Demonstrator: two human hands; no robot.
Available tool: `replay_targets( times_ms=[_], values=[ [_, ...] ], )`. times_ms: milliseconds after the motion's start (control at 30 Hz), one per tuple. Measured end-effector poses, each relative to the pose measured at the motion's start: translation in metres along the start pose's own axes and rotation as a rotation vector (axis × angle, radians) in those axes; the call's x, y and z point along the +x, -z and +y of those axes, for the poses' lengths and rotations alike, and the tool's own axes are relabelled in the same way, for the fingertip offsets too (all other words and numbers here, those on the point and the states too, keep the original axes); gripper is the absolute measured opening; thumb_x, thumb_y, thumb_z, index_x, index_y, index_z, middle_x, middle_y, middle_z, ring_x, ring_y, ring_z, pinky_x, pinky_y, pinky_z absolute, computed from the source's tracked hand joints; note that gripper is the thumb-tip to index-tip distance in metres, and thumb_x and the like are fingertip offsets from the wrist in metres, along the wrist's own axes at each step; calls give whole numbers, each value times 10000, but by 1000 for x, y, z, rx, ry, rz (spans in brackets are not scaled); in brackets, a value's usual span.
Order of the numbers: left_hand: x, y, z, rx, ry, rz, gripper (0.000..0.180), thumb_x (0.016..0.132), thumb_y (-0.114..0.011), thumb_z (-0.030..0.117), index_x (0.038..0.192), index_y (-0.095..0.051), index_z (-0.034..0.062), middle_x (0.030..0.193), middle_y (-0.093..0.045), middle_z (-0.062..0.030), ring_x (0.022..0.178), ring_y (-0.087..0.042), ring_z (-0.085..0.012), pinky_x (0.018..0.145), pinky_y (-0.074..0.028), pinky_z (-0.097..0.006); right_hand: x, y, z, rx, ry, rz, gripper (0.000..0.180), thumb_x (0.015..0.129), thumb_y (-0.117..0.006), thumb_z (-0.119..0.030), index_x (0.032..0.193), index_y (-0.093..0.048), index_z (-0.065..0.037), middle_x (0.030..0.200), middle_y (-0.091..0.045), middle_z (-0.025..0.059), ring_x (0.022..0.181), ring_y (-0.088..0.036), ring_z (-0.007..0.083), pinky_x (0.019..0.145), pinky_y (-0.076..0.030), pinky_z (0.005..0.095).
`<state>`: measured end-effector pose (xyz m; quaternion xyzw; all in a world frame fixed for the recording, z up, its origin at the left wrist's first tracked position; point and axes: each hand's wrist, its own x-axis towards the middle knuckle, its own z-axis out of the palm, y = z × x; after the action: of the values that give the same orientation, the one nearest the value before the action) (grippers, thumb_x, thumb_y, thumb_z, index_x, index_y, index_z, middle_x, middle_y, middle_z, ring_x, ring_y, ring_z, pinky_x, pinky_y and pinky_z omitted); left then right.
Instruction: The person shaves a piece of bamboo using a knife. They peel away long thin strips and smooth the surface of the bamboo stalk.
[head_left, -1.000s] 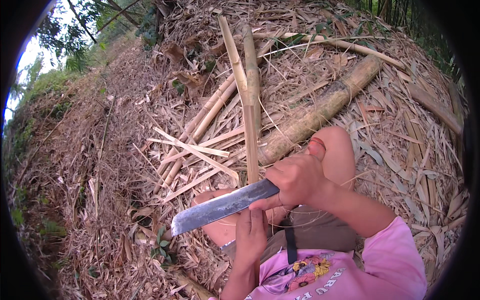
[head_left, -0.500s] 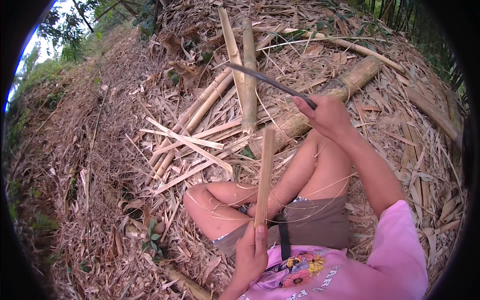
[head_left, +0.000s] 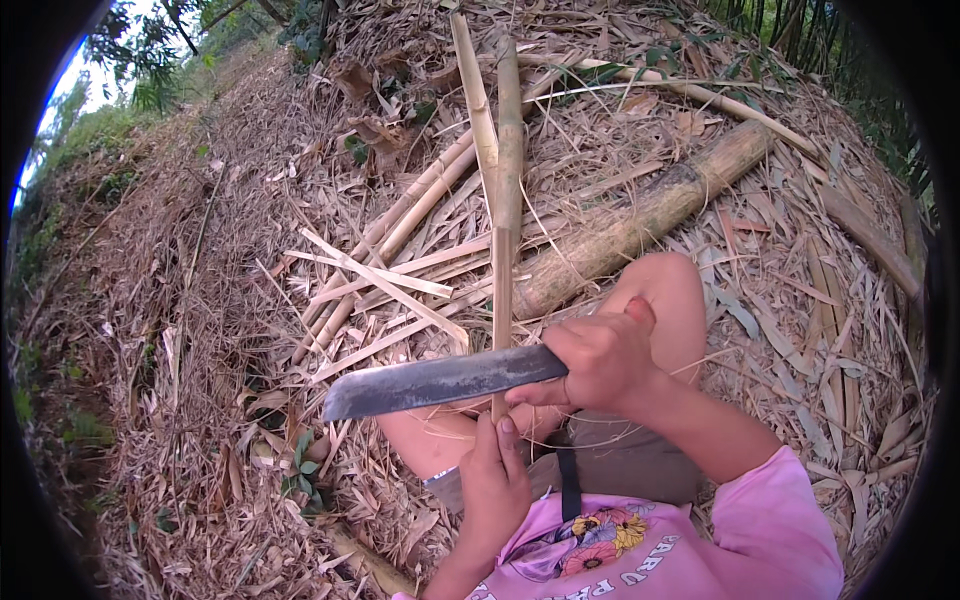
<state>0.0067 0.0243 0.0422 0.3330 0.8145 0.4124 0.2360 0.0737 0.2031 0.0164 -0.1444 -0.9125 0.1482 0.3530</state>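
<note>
My left hand (head_left: pixel 497 480) is closed around the lower end of a bamboo strip (head_left: pixel 502 290), which stands upright in front of my lap. Across it lies the broad dark blade of a machete (head_left: pixel 440 382), just above my left fingers, its squared tip pointing left. My right hand (head_left: pixel 605 355) grips the machete's handle, which the fingers mostly cover. The blade passes in front of the strip and hides part of it. Whether its edge is touching the strip, I cannot tell.
Several split bamboo strips (head_left: pixel 390 285) lie crossed ahead on the left. A thick bamboo pole (head_left: pixel 650 215) rests beyond my bent legs, with upright-looking bamboo pieces (head_left: pixel 508 130) near it. Dry leaves and shavings cover the sloping ground. A small green plant (head_left: pixel 303 470) grows at left.
My right hand has come down and left, bringing the machete from raised beyond the strip to lying across it. The strip now leans slightly more to the left; my left hand still holds it.
</note>
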Motion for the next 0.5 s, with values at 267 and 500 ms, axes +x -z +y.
replay_targets(
  times_ms=[267,500],
  values=[
    [-11,-4,-10,80,-45,16,289,1070,-394,216,1017,-551,-20,592,-545,-131,493,-561,-217,458,-375,-369,5,-4,24,2,142,-3,698,764,-637,-746,595,-543,-75,542,-549,74,472,-607,240,450,-489,333],
    [-36,15,-19,127,-2,7,257,1066,-390,187,987,-532,-12,586,-513,-110,477,-522,-188,449,-367,-358,23,18,87,-44,-503,-103,681,909,-550,-633,645,-607,-8,573,-583,128,516,-587,280,571,-465,401]
  ],
)
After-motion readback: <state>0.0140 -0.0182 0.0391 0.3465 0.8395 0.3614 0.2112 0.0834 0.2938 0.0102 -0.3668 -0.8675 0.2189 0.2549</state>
